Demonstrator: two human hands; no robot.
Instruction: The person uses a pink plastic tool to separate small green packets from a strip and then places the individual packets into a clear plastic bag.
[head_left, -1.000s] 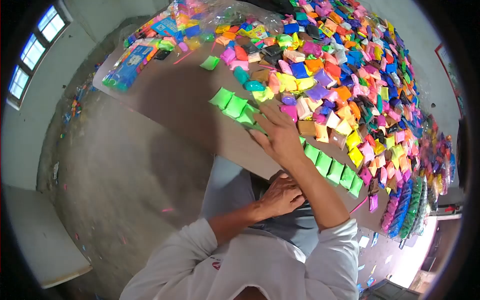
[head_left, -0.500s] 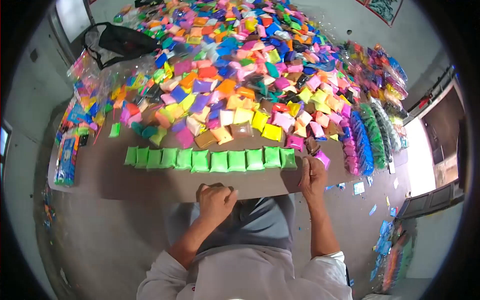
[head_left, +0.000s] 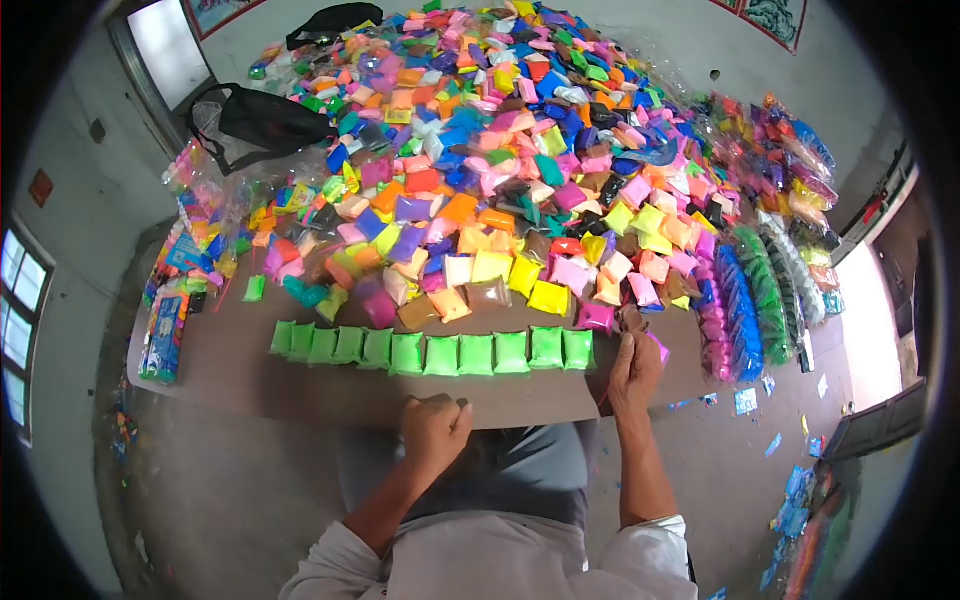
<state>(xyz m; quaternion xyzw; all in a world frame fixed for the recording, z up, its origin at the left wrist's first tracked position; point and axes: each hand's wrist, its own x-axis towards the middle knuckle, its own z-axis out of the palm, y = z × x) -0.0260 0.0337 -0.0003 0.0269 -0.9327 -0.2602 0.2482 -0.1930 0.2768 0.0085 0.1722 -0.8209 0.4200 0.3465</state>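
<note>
A row of several bright green packets (head_left: pixel 442 354) lies side by side along the near part of the table (head_left: pixel 250 400). My left hand (head_left: pixel 436 432) is curled closed at the table's front edge, below the row; whatever it may hold is hidden. Just right of the row, my right hand (head_left: pixel 635 372) has its fingers pressed together beside a brown packet (head_left: pixel 632 319) and a magenta packet (head_left: pixel 658 347) partly behind it. What its fingers grip cannot be made out. Another magenta packet (head_left: pixel 596 317) lies above the row's right end.
A big heap of coloured packets (head_left: pixel 480 150) covers the back. Bundled blue packets (head_left: pixel 738 315) and green ones (head_left: pixel 762 280) stand at the right. A colourful pack (head_left: pixel 163 335) sits at the left edge, and a black bag (head_left: pixel 270 122) rests back left.
The view has shifted, so the table and heap appear lower and slightly right. Both hands stay closed in nearly the same places; my right hand is a little nearer the brown packet.
</note>
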